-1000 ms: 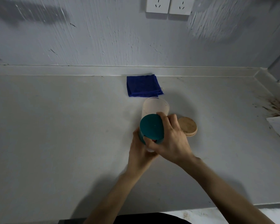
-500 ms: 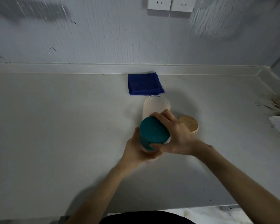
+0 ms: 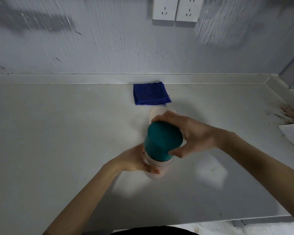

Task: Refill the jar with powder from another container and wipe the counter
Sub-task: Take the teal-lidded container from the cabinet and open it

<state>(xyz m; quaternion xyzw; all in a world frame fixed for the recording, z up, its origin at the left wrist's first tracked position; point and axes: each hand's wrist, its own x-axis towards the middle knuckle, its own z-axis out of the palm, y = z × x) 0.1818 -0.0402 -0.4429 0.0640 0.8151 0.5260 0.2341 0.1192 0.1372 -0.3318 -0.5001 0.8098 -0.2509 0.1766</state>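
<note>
Head view, both hands gripping teal-lidded container (image 3: 161, 146), left hand (image 3: 134, 160) low, right hand (image 3: 192, 134) on lid, counter (image 3: 58, 133) open leftward

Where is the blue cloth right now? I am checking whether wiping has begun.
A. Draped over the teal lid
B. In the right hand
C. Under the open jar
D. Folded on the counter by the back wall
D: the cloth lies folded on the counter by the back wall, untouched, while the left hand holds the container and the right hand grips its teal lid.
</note>
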